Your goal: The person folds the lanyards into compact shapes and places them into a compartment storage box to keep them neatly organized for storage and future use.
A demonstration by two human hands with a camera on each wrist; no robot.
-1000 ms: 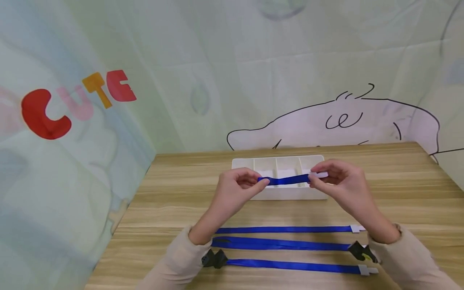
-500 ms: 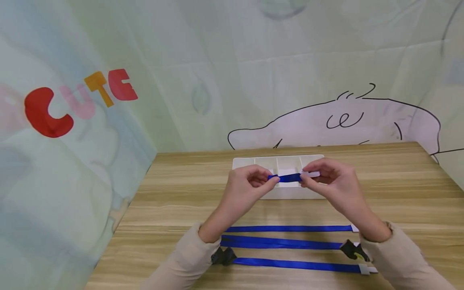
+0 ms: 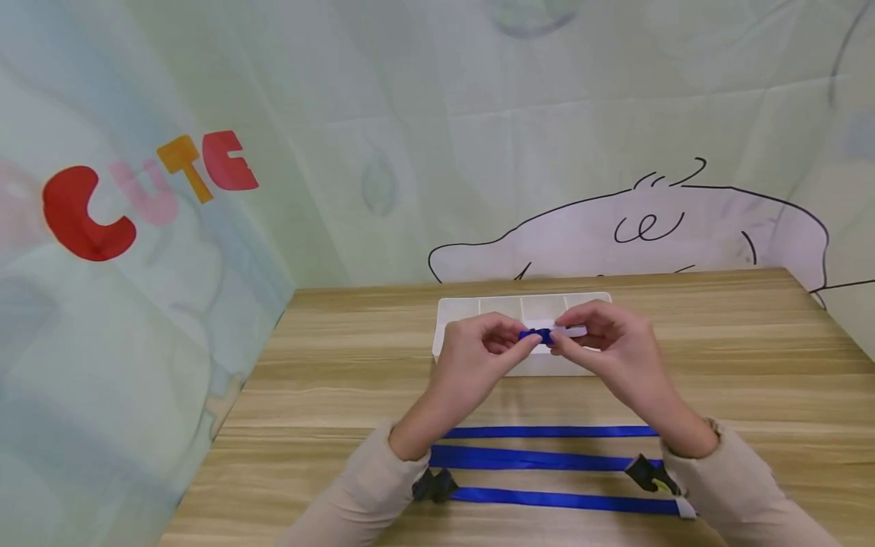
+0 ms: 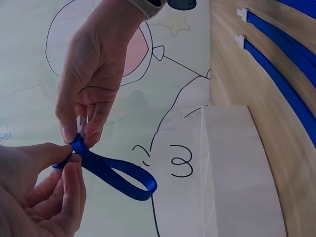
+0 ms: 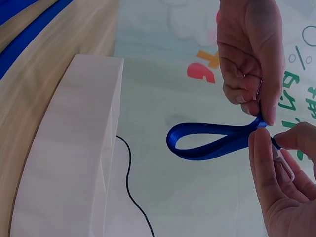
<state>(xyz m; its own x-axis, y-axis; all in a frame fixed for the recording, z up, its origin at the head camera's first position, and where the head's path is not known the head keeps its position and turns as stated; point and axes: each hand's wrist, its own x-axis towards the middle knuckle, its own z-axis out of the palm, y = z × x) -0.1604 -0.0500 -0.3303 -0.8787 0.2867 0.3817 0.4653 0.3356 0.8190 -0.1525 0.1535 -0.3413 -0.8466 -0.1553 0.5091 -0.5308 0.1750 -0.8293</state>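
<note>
I hold a short blue strap [image 3: 544,334] up in the air between both hands, above the near edge of the white divided tray [image 3: 456,313]; my left hand [image 3: 478,355] pinches one end of it between thumb and curled forefinger, and my right hand [image 3: 611,349] pinches the other end, where a small pale clip [image 3: 570,331] shows by my fingertips; the two hands are almost touching; in the left wrist view the strap [image 4: 112,170] is doubled into a drooping loop that hangs free below my fingers [image 4: 71,190], and the right wrist view shows that same loop [image 5: 207,140] with both ends gathered at my fingertips [image 5: 261,158]; I cannot tell whether the clip is gripped or only lies against my fingers; the tray sits on the wooden table [image 3: 738,357], its compartments partly hidden behind my hands; nearer to me, between my forearms, three long blue straps [image 3: 540,458] lie flat and side by side across the table, running left to right; a black buckle [image 3: 436,486] sits by my left sleeve and another black buckle [image 3: 645,472] by my right sleeve; a printed cloth backdrop [image 3: 205,190] hangs behind and to the left of the table
</note>
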